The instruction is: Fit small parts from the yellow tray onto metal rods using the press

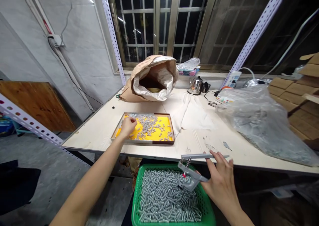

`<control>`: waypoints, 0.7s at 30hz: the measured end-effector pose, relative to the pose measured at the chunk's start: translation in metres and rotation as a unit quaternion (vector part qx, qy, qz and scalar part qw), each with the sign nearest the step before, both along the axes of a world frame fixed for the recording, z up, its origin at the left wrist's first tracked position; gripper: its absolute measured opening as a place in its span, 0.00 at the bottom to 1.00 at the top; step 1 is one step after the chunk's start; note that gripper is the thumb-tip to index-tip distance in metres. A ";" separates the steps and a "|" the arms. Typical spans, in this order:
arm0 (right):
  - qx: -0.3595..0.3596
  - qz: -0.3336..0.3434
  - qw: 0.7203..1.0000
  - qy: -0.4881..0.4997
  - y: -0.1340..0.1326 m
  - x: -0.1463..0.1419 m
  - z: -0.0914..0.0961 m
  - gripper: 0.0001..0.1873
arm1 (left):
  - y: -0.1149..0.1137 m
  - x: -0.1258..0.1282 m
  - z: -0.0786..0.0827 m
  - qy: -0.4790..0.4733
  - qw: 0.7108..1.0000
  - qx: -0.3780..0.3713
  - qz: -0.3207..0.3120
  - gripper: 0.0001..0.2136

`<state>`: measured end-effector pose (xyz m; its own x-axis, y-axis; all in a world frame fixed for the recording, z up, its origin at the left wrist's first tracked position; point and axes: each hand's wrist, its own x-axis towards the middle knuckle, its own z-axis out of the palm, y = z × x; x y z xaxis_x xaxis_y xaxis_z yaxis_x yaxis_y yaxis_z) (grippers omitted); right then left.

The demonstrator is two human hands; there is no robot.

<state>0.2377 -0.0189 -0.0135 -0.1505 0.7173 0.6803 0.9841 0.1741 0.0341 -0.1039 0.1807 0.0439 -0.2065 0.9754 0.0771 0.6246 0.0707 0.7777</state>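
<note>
My left hand [128, 126] reaches into a shallow tray [143, 140] with a yellow floor, fingers curled down among several small metal pieces [152, 124]; what the fingers pinch is hidden. My right hand [220, 179] rests on a grey metal hand press [190, 174] clamped at the table's front edge, with its fingers on the long lever [199, 156]. Below the press stands a green plastic basket [137, 199] filled with many small silvery springs [164, 199].
An open brown paper sack [152, 78] lies at the table's back. A white cloth [191, 114] is spread mid-table. A large clear plastic bag [264, 123] covers the right side. A kettle [195, 85], a power strip [233, 79] and cardboard boxes [299, 100] sit behind.
</note>
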 end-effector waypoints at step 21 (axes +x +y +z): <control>-0.085 0.056 0.994 0.039 0.016 -0.049 0.022 0.21 | -0.171 0.099 -0.038 -0.360 0.874 -0.277 -0.172 0.07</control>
<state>0.1886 -0.0032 0.0086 -0.1874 0.8045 0.5637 0.9569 0.2792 -0.0803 -0.0048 0.0095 0.0064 0.3053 0.8359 -0.4562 0.0449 0.4659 0.8837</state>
